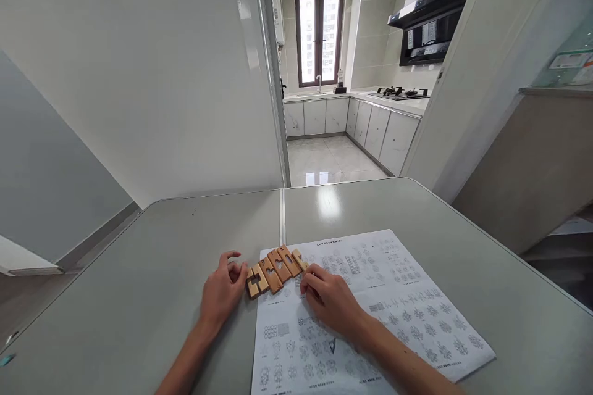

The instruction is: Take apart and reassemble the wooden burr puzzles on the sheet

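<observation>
Wooden puzzle pieces (pixel 277 268), flat, notched and set side by side in a slanting row pointing to two o'clock, lie between the person's two hands, mostly over the ten o'clock corner of a printed paper sheet (pixel 403 299), the near end of the row reaching past its edge. The left hand (pixel 223 289) is loosely curled, its fingers bent and partly spread, and its thumb side rests against the lower end of the row; whether it has a firm hold there I cannot tell. Its forearm comes in from seven o'clock, the wrist low by the bench (pixel 143 302). The right hand (pixel 332 299) is more closely folded, its fingers bunched and its fingertips right at the upper end of the row; I cannot tell whether they pinch the last piece or only touch it. That forearm comes in from four o'clock, across the sheet, with the back of the hand facing up. From the left hand the row lies between two and three o'clock; from the right hand, at ten. Past the bench, towards twelve and one o'clock, a kitchen shows a window (pixel 319 34) and a stove (pixel 401 94).
</observation>
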Demonstrator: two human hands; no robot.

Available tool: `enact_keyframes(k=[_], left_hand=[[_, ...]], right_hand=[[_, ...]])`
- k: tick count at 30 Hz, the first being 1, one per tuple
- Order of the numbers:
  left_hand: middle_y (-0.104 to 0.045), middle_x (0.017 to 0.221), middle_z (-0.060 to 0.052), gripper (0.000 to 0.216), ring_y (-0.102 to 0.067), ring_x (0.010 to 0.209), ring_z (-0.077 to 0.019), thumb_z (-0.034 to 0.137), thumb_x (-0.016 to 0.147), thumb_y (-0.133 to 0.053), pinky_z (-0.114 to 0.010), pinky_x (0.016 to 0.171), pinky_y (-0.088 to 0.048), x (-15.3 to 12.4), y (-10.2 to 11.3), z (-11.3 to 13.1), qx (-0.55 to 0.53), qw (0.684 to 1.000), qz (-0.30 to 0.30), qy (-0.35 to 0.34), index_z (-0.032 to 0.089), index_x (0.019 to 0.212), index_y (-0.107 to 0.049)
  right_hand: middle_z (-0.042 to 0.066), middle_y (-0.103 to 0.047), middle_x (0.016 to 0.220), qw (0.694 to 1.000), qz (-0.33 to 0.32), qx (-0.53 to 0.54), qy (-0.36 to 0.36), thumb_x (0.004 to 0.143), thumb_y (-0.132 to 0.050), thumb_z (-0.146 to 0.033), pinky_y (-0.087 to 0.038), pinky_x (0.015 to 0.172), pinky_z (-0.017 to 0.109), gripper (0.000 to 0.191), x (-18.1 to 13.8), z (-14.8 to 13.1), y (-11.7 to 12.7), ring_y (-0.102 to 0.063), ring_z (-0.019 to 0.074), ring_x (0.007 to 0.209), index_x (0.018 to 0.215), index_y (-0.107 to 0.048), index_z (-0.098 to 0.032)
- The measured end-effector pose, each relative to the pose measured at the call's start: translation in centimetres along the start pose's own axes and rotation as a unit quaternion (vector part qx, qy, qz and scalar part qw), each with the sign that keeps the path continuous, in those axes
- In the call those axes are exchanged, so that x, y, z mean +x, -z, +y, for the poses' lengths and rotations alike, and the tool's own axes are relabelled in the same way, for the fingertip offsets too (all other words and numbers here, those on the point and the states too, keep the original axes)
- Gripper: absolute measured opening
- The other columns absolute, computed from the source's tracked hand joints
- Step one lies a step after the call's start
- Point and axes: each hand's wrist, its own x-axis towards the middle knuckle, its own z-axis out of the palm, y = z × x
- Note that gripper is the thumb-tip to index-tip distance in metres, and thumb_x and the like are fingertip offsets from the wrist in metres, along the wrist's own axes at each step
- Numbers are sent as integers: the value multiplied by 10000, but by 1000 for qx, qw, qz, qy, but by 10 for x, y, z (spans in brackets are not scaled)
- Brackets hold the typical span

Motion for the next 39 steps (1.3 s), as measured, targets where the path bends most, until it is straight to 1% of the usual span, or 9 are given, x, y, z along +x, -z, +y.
enact_keyframes(k=[11,20,26,32,39], left_hand=[[-645,647,53,338,-638,607,-212,505,956,-417,-298,636,-454,0,0,0,3,1000,-3,1,243,1153,-500],[-645,633,54,332,-635,592,-208,491,954,-427,-296,623,-455,-1,1,2,0,1000,3,-6,235,1148,-511],[-636,627,59,355,-626,576,-202,514,950,-429,-291,613,-450,-1,1,2,-4,1000,6,-9,227,1144,-509],[-639,621,63,318,-631,565,-197,483,956,-434,-287,598,-454,-1,1,3,-5,1000,6,-6,233,1139,-509],[-645,625,59,315,-651,579,-206,483,954,-436,-291,611,-467,0,0,3,0,1000,6,-10,239,1141,-504]], right_hand=[[-5,-645,960,1000,-1,-5,2,873,-519,11,-341,572,226,253,0,0,2,-519,98,615,890,-598,-229],[20,-653,963,1000,0,-2,0,899,-487,-14,-371,579,232,243,0,-1,2,-549,116,642,889,-611,-223],[10,-645,957,1000,2,-6,-2,902,-484,-3,-342,554,226,253,-1,1,1,-527,109,627,892,-609,-223],[15,-652,957,1000,3,-9,-1,896,-490,-2,-358,563,229,251,-2,0,2,-533,107,626,894,-613,-222],[12,-656,946,1000,7,-9,7,897,-487,-9,-347,557,232,248,0,-2,4,-534,105,619,878,-609,-223]])
